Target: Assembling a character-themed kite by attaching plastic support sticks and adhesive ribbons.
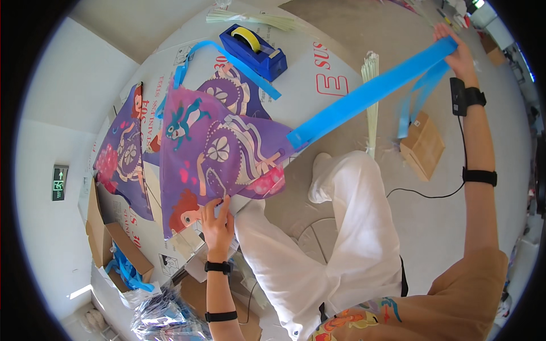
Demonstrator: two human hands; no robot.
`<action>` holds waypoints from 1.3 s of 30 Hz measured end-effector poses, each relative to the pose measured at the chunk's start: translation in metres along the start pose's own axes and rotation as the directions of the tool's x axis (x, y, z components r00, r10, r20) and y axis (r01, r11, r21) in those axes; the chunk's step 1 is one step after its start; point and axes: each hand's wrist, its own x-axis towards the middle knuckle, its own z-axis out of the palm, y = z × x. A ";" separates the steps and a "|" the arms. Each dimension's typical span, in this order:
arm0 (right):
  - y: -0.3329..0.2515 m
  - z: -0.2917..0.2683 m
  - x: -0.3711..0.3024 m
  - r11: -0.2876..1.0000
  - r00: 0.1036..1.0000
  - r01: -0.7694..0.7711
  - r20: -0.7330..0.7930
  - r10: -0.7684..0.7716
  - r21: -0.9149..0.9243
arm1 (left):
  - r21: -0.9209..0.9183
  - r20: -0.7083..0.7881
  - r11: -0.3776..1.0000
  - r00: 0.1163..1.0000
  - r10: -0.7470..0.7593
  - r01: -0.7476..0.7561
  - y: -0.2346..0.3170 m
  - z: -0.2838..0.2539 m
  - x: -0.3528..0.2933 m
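A purple kite printed with a cartoon figure in a gown lies at the table's near edge. My left hand rests on its lower edge, fingers stretched out over the print. A long blue ribbon runs from the kite's right corner up to my right hand. That hand is raised far out to the right and closed around the ribbon, which is stretched nearly straight. The ribbon's loose part hangs below the hand. Another blue ribbon curves over the kite's far side.
A blue tape dispenser with yellow tape stands at the table's far side. More purple kites lie left and behind. A box with blue ribbons is at lower left, beside plastic-wrapped packs. Pale rods and a carton stand right.
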 end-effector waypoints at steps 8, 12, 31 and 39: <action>0.031 0.085 -0.067 0.999 0.879 -0.029 0.476 0.041 -0.032 | -0.119 0.028 0.985 0.993 -0.118 0.121 0.003 -0.004 0.001; 0.075 0.193 -0.183 0.991 0.816 -0.077 0.578 -0.002 0.113 | -0.200 0.014 0.971 0.991 -0.130 0.130 0.002 0.001 0.004; 0.332 0.296 -0.476 0.852 0.539 -0.037 0.707 0.457 -0.523 | -0.807 -0.120 0.501 0.744 -0.657 0.312 -0.027 -0.023 -0.020; 0.326 0.297 -0.457 0.902 0.574 -0.010 0.736 0.358 -0.431 | -0.740 -0.187 0.583 0.730 -0.658 0.335 -0.028 -0.033 0.012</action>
